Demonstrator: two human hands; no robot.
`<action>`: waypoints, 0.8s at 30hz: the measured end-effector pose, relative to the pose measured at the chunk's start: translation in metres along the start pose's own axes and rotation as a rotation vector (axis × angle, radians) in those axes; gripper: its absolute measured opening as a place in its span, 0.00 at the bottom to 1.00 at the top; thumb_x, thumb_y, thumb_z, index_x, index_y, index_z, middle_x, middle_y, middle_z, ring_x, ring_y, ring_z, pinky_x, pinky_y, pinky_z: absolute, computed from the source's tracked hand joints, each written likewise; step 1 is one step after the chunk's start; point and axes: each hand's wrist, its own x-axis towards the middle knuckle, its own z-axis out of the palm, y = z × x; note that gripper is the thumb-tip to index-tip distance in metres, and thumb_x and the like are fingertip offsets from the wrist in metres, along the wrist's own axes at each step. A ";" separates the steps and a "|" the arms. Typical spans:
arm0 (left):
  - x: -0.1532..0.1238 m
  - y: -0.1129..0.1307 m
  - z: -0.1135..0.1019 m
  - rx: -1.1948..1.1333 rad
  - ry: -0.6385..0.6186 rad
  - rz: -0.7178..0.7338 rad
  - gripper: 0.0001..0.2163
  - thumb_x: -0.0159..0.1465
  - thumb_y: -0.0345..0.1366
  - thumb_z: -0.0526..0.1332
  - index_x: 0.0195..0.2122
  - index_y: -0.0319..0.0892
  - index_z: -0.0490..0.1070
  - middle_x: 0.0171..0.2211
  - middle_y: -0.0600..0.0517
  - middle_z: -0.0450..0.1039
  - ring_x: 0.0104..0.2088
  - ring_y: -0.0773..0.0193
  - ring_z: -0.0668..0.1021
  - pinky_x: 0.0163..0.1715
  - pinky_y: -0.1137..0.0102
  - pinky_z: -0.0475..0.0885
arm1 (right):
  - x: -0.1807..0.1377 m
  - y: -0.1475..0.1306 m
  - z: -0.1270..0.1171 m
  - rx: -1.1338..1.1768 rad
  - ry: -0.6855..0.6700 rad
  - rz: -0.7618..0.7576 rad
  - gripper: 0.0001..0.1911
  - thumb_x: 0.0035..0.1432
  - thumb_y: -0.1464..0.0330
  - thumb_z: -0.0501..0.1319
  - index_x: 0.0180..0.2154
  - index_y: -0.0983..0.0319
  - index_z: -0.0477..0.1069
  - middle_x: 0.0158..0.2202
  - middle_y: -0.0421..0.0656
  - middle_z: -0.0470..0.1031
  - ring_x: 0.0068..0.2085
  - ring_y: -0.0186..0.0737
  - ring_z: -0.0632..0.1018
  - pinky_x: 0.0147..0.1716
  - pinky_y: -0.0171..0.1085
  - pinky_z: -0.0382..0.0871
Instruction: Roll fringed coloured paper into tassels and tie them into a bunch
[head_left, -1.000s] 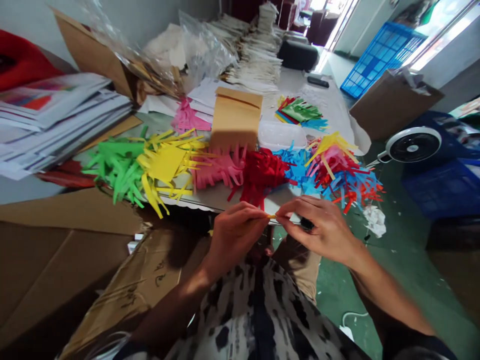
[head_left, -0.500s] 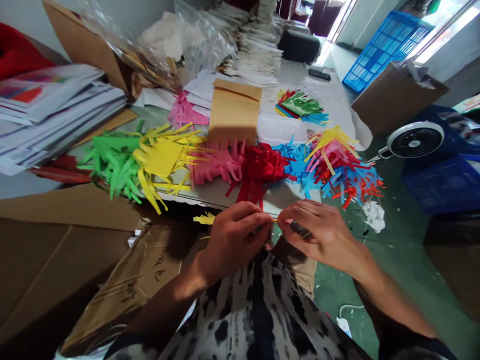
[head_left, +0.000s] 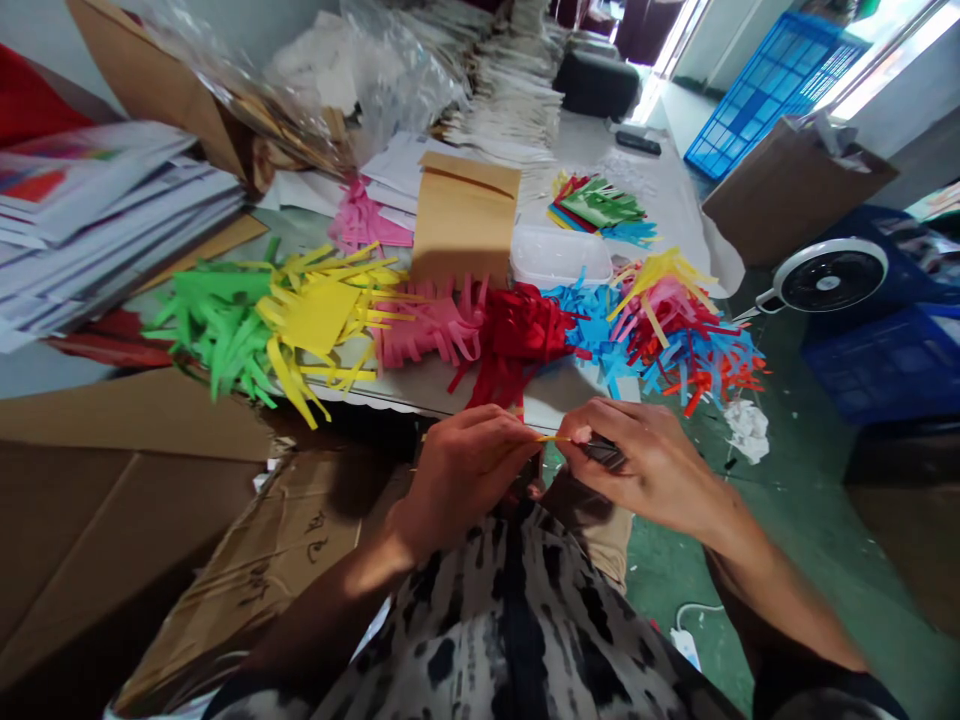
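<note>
Just in front of my body, at the table's near edge, my two hands meet over a thin yellow paper strip point(head_left: 553, 438). My left hand point(head_left: 472, 465) is closed, its thumb and fingertips pinching one end. The other end sits between the thumb and fingertips of my right hand point(head_left: 641, 460), also closed. Most of the yellow piece is hidden by the fingers. Beyond the hands lie fringed paper bundles: green point(head_left: 225, 320), yellow point(head_left: 319, 310), pink point(head_left: 427, 328), red point(head_left: 525, 325) and blue point(head_left: 596, 320). A mixed-colour bundle point(head_left: 667, 310) is at the right end.
Behind the fringes are a brown envelope point(head_left: 465, 215) and a clear plastic tub point(head_left: 562, 255). Stacked papers point(head_left: 150, 240) stand at left, above a cardboard box point(head_left: 112, 500). To the right are a round fan-like object point(head_left: 829, 283) and a blue crate point(head_left: 772, 100).
The hands have moved slightly apart, and more of the yellow strip shows between them. Yellow fringe that stuck out left of my left hand is now mostly out of sight.
</note>
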 end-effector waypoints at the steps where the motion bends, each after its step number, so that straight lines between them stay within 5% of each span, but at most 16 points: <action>1: 0.000 -0.001 0.002 -0.036 -0.004 -0.013 0.04 0.70 0.35 0.67 0.40 0.44 0.82 0.37 0.50 0.82 0.36 0.65 0.82 0.40 0.71 0.76 | 0.000 0.000 0.002 0.014 0.005 0.004 0.02 0.69 0.71 0.62 0.41 0.59 0.73 0.35 0.40 0.81 0.34 0.35 0.80 0.32 0.35 0.69; 9: 0.006 -0.006 0.012 -0.237 0.042 -0.175 0.06 0.68 0.37 0.70 0.35 0.42 0.81 0.33 0.51 0.81 0.33 0.65 0.81 0.35 0.73 0.75 | -0.009 0.009 0.011 0.193 0.136 0.128 0.04 0.71 0.67 0.64 0.45 0.57 0.76 0.42 0.41 0.84 0.40 0.37 0.83 0.40 0.36 0.74; 15: 0.006 -0.017 0.019 0.017 -0.173 -0.124 0.08 0.71 0.40 0.65 0.48 0.46 0.79 0.37 0.53 0.82 0.35 0.65 0.81 0.38 0.72 0.71 | -0.011 0.008 0.011 0.150 0.078 0.095 0.07 0.72 0.70 0.59 0.40 0.58 0.75 0.35 0.40 0.80 0.35 0.35 0.79 0.34 0.35 0.68; 19: 0.003 -0.024 0.019 0.141 -0.251 -0.068 0.14 0.76 0.41 0.55 0.37 0.43 0.77 0.31 0.53 0.78 0.31 0.66 0.77 0.35 0.72 0.67 | -0.017 0.011 0.009 0.111 0.121 0.160 0.06 0.71 0.70 0.59 0.39 0.59 0.74 0.33 0.39 0.78 0.33 0.35 0.77 0.32 0.35 0.67; 24: 0.004 -0.020 0.013 -0.028 -0.219 -0.200 0.16 0.76 0.44 0.55 0.35 0.42 0.74 0.27 0.56 0.70 0.27 0.70 0.69 0.29 0.74 0.64 | -0.018 0.020 0.011 0.256 0.299 0.292 0.05 0.70 0.64 0.64 0.42 0.58 0.78 0.34 0.40 0.80 0.34 0.36 0.79 0.36 0.35 0.72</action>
